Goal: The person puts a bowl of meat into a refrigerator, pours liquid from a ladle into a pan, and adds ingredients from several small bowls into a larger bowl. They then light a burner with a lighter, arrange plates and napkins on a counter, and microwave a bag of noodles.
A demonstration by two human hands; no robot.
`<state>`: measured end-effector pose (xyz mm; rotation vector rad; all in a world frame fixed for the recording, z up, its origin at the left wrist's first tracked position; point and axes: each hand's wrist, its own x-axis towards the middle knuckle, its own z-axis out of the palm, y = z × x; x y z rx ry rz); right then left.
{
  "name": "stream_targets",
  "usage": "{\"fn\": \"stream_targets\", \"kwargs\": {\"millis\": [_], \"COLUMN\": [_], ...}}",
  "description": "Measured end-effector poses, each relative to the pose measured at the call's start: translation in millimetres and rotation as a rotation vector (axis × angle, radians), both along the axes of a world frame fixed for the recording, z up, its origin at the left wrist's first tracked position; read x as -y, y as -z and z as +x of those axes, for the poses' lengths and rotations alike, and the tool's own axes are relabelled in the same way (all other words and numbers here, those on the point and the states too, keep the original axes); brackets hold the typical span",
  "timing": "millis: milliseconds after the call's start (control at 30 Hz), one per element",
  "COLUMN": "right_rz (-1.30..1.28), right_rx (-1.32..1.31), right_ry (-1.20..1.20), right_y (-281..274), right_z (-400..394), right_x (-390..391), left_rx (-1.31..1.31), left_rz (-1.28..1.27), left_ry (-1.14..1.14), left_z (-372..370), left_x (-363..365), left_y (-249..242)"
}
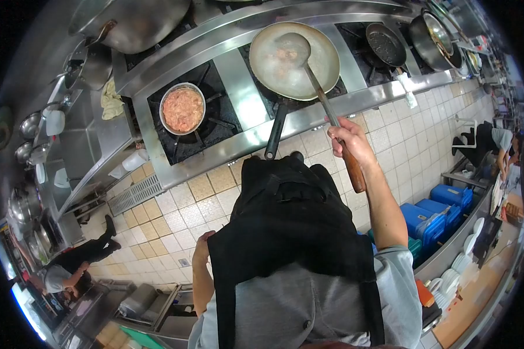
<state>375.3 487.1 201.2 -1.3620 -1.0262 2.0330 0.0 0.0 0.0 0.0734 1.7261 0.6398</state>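
Observation:
My right hand point(350, 141) is wrapped round the wooden handle of a long ladle point(318, 87). The ladle's round bowl rests inside a large, wide pan point(261, 64), over some liquid with pinkish bits that looks steamy. The pan sits on a burner, its black handle pointing toward me. My left hand point(203, 246) hangs low at my side against the black apron point(291, 232); its fingers are mostly hidden. Left of the pan, a round metal pan point(165, 120) full of pinkish, chunky minced-looking food point(183, 109) stands on another burner.
A steel stove edge point(256, 142) runs in front of me. A small dark pan point(385, 45) and stacked pots point(431, 41) stand at right, a big pot point(137, 26) at upper left. Blue bins point(425, 224) line the right. Other people point(70, 273) are at both sides.

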Motion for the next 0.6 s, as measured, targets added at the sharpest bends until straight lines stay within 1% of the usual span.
{"fn": "stream_targets", "kwargs": {"millis": [67, 100, 133, 167, 300, 367, 400, 467, 500, 533, 567, 600], "right_rz": [-0.036, -0.043, -0.086, -0.123, -0.115, 0.044, 0.046, 0.183, 0.185, 0.276, 0.367, 0.398], "right_rx": [-0.074, -0.079, -0.124, -0.159, -0.204, 0.016, 0.016, 0.175, 0.179, 0.268, 0.357, 0.409], "right_ry": [0.028, 0.028, 0.042, 0.055, 0.039, -0.076, -0.075, -0.082, -0.078, -0.072, -0.068, -0.056], "right_y": [-3, -5, -4, -4, -4, -3, -5, -13, -15, -16, -17, -12], "right_z": [-3, -4, -7, -7, -2, 1, 1, 4, 8, 14, 21, 31], "right_x": [-1, 4, 4, 3, 5, 9, 11, 16, 18, 19, 19, 17], "left_rx": [-0.042, -0.047, -0.084, -0.114, -0.121, -0.128, -0.128, -0.146, -0.142, -0.149, -0.156, -0.153], "left_rz": [0.033, 0.026, -0.011, -0.044, -0.037, 0.052, 0.054, 0.036, 0.039, -0.005, -0.051, -0.048], "left_ry": [0.022, 0.022, 0.072, 0.121, 0.063, 0.064, 0.065, 0.133, 0.136, 0.139, 0.141, 0.142], "left_z": [-1, -1, -2, 0, -4, -6, -6, -4, 0, 9, 15, 11], "left_x": [2, 2, -8, -16, -1, 4, 1, -7, -24, -49, -63, -51], "left_y": [6, -7, -22, -27, 3, 17, 16, 15, -5, -41, -60, -41]}}
